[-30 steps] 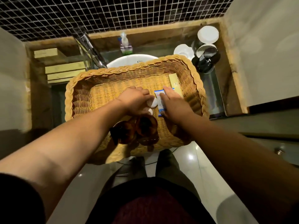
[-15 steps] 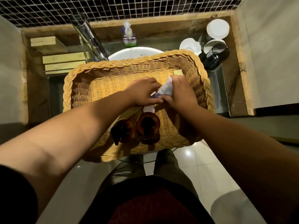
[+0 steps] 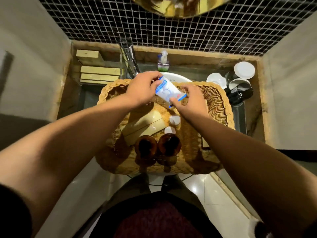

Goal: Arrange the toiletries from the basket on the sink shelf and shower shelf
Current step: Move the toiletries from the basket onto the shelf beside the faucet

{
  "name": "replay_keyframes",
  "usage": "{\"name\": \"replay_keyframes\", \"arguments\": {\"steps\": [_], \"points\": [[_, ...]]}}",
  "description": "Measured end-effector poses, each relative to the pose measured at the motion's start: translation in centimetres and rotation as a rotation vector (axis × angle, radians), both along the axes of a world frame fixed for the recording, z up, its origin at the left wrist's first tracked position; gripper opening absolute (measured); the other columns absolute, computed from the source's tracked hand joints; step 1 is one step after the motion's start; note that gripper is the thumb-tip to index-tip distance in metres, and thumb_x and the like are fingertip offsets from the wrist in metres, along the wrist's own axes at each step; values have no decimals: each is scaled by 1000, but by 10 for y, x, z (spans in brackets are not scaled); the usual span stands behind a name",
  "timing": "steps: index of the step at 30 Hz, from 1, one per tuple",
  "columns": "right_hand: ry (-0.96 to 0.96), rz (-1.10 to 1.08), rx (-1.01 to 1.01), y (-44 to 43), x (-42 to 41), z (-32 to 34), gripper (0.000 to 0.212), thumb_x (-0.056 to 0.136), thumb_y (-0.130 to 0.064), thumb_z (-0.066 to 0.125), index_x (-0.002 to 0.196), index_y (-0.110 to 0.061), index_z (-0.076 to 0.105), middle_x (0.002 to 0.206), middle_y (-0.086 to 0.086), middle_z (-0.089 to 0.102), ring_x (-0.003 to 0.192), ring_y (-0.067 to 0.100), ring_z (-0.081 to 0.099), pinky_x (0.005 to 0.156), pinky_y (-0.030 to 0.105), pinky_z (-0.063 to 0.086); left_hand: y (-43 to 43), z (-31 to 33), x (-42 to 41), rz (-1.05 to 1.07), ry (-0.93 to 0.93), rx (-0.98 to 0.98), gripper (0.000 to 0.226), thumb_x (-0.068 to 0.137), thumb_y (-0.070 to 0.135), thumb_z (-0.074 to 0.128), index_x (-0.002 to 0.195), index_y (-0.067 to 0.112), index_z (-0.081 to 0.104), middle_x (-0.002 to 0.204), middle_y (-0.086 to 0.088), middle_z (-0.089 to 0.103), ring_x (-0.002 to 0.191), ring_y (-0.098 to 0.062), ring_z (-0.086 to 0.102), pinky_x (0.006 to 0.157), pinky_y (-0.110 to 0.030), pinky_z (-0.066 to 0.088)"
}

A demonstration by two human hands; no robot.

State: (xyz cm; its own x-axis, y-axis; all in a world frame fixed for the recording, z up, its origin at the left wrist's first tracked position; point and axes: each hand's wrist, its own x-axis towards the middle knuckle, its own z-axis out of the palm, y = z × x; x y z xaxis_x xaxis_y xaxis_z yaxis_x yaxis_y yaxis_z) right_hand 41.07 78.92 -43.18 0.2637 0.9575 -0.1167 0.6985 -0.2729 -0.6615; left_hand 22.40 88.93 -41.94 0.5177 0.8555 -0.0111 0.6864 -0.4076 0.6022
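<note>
Left hand (image 3: 142, 88) and right hand (image 3: 190, 100) pinch a blue-and-white packet (image 3: 169, 91) over the wicker basket (image 3: 223, 103) — lifting it out. Next, I guess, it needs a spot on the sink shelf (image 3: 197, 74).

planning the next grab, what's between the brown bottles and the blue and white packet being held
Head view: pale boxes and two small white pieces lie on the basket floor between the brown bottles and the packet.

White-blue packet (image 3: 169, 91), possibly tube, lifted off basket (image 3: 221, 103) floor, now tilted above basket's far rim. Left hand (image 3: 142, 90) moved up, gripping its far end; right hand (image 3: 192, 100) pinches near end.
</note>
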Motion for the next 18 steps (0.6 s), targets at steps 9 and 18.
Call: {"name": "replay_keyframes", "arguments": {"steps": [9, 18], "points": [[649, -143, -89, 31, -61, 20, 33, 85, -8, 76, 116, -11, 64, 93, 0, 75, 81, 11, 74, 70, 31, 61, 7, 23, -28, 130, -222, -12, 25, 98, 16, 57, 122, 13, 65, 111, 2, 66, 101, -13, 59, 89, -24, 44], [596, -57, -22, 78, -102, 55, 53, 86, -10, 75, 126, -31, 48, 100, 8, 71, 85, 24, 73, 75, 46, 61, 34, 57, -85, 379, -242, 39, 31, 89, 27, 70, 120, 21, 70, 104, 5, 73, 75, -8, 64, 80, -31, 56]]}}
